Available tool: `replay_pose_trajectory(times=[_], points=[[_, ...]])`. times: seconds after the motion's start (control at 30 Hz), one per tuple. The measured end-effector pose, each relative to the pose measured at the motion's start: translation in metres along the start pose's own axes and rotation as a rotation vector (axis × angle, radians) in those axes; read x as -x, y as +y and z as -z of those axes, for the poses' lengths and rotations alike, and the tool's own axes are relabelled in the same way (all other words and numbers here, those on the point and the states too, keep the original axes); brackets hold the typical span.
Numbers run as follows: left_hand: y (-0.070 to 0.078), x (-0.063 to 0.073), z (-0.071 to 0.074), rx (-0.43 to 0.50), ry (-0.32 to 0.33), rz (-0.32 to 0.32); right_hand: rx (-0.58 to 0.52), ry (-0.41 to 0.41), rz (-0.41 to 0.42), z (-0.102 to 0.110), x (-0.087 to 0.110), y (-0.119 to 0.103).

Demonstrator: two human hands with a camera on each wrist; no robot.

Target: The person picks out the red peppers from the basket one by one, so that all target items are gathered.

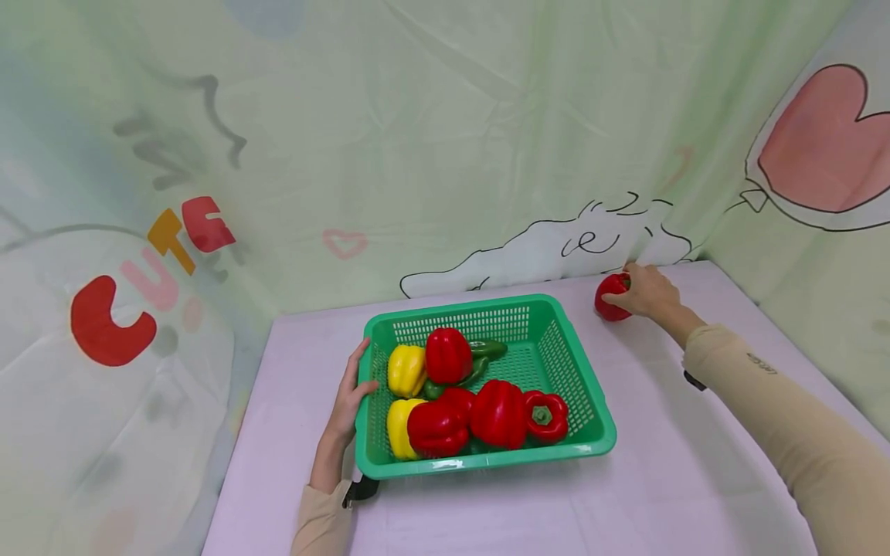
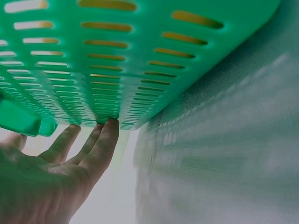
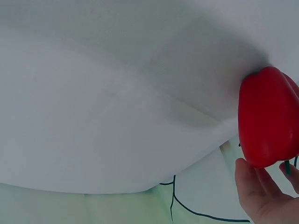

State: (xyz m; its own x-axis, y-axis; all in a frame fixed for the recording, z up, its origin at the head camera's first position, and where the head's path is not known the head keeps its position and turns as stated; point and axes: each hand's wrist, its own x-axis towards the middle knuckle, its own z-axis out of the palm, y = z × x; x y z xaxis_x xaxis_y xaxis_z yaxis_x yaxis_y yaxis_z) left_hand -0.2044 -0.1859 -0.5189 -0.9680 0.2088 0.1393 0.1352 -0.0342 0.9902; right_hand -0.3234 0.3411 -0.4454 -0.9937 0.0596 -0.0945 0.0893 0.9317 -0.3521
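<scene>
A green plastic basket [image 1: 487, 459] sits tilted on the table, holding yellow bell peppers [image 1: 406, 371], red bell peppers [image 1: 497, 414] and green peppers [image 1: 487, 350]. My left hand [image 1: 346, 401] holds its left side, thumb over the rim. From below, the left wrist view shows that hand [image 2: 60, 172] with its fingertips against the slotted wall. At the back right, my right hand [image 1: 650, 291] grips a lone red bell pepper [image 1: 608, 301] near its stem end. In the right wrist view the pepper [image 3: 268, 119] touches the fingers; part lies beyond the frame.
A pale cloth covers the table [image 1: 480, 513]. Behind it hangs a light green curtain [image 1: 445, 154] printed with drawings, and it continues along the left and right sides. The pepper in my right hand is close to the table's back edge.
</scene>
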Motion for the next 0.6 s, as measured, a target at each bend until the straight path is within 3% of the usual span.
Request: replay_pose_trajectory(times=[0.6], points=[[-0.002, -0.001, 0.001, -0.015, 0.005, -0.008, 0.025, -0.015, 0.04, 0.015, 0.003, -0.002]])
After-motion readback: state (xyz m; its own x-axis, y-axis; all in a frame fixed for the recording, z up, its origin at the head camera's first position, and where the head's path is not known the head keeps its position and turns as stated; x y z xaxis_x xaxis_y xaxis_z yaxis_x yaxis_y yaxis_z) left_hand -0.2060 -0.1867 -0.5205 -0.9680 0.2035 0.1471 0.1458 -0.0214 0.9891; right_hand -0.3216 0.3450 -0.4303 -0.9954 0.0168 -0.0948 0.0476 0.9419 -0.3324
